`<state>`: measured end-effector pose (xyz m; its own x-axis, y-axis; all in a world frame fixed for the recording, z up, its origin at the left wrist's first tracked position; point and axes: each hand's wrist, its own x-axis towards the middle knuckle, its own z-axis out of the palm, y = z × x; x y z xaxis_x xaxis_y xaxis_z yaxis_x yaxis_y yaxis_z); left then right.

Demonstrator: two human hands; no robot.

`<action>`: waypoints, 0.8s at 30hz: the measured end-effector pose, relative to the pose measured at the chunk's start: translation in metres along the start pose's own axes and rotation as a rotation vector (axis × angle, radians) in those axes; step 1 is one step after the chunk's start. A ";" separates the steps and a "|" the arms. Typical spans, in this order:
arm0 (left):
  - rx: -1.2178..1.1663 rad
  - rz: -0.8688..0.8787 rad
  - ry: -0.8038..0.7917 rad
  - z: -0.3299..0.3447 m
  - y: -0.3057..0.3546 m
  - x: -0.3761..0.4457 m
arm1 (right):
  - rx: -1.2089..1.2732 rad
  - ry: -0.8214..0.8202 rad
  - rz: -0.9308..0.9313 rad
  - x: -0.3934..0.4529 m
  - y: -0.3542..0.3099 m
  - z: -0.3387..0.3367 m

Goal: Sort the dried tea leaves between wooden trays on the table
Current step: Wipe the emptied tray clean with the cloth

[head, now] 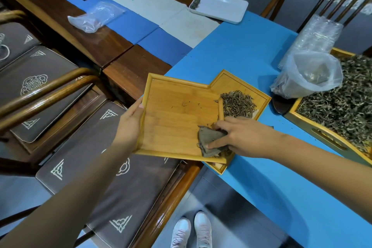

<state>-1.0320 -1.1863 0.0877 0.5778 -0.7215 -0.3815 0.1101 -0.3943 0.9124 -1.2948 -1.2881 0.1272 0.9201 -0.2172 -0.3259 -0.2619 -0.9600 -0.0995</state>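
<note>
Forearms fill the bottom of the view, and beyond them sits the blue worktop [251, 50], the biggest thing in play. At its right edge a large wooden tray [314, 127] is heaped with unsorted dried tea leaves [342, 102], a clear plastic bag [310, 74] slumped over its near corner. Next in size, the upper tray [175, 117] is nearly bare, with only a few stray leaves left on it, and is tilted over the lower tray [229, 81], where a small pile of sorted leaves [237, 104] lies.

The left hand [130, 125] has its grip closed on the upper tray's left rim, thumb on top. The right hand [241, 137] pinches a folded grey cloth [209, 143] against the tray's right corner; its grip is narrow, closed on the cloth.

The step looks like sweeping the last bits off the upper tray into the lower one. To do it well, keep the tilt toward the open corner and draw the cloth in one direction so fragments drop inside the lower rim, not onto the worktop.

Farther off, a white dish [221, 8] and another crumpled plastic bag [96, 16] lie well apart. Chairs crowd the left, below the tray's overhang, so spilled leaves there would be lost.
</note>
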 end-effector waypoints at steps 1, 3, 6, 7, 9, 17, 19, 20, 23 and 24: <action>0.002 -0.004 0.010 -0.001 -0.001 0.000 | -0.001 0.015 0.015 -0.002 0.004 0.000; 0.016 -0.003 0.022 -0.003 -0.002 0.000 | 0.038 0.046 0.063 -0.006 0.012 -0.002; 0.023 0.015 0.039 -0.005 -0.001 -0.001 | 0.142 0.095 0.130 -0.012 0.021 -0.004; 0.025 0.018 0.037 -0.005 -0.001 -0.001 | 0.161 0.107 0.136 -0.014 0.021 -0.003; 0.015 0.011 0.027 -0.006 -0.002 0.000 | 0.161 0.115 0.118 -0.019 0.017 -0.001; 0.031 -0.004 0.010 -0.009 -0.003 0.000 | -0.132 0.184 -0.034 -0.028 -0.004 0.016; 0.055 0.012 0.009 -0.009 -0.003 -0.001 | -0.187 0.205 -0.036 -0.027 -0.001 0.021; 0.067 0.021 0.007 -0.008 -0.003 -0.001 | -0.214 0.223 -0.036 -0.026 0.001 0.022; 0.050 0.000 0.005 -0.006 -0.006 -0.002 | -0.264 0.277 -0.007 -0.024 0.009 0.022; 0.040 -0.003 0.006 -0.006 -0.007 -0.002 | -0.273 0.293 0.021 -0.023 0.010 0.021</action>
<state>-1.0291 -1.1786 0.0834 0.5823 -0.7171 -0.3830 0.0794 -0.4187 0.9046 -1.3245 -1.2894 0.1138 0.9699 -0.2403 -0.0394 -0.2305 -0.9580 0.1707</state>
